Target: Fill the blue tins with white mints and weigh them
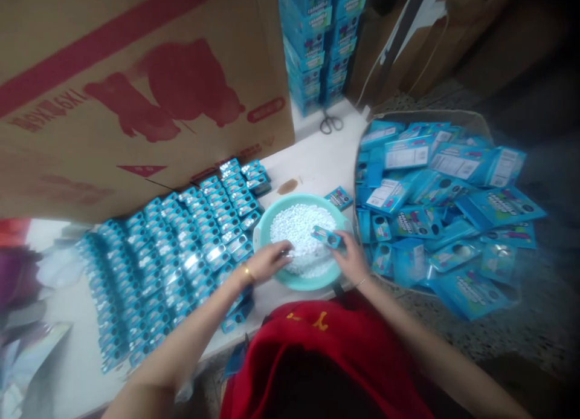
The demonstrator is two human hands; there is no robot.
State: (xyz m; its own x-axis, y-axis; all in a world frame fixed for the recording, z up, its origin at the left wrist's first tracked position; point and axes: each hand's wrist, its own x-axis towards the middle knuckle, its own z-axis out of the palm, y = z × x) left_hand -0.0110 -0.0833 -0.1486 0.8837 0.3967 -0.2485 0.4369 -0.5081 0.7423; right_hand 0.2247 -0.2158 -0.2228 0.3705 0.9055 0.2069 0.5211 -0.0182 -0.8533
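Note:
A teal bowl [269, 216] full of small white beads [301, 228] sits on the white table in front of me. My left hand [267, 260] rests at the bowl's near left rim, fingers pinched together among the beads. My right hand [350, 257] holds a small blue box [326, 236] over the beads at the bowl's right side. Another small blue box [339, 197] lies just beyond the bowl's far rim.
Several rows of small blue boxes [181, 250] cover the table to the left. A bin [430, 113] heaped with blue packets [444, 207] stands to the right. A big cardboard carton [136, 86] leans behind. Scissors [330, 124] lie near stacked blue boxes [319, 44].

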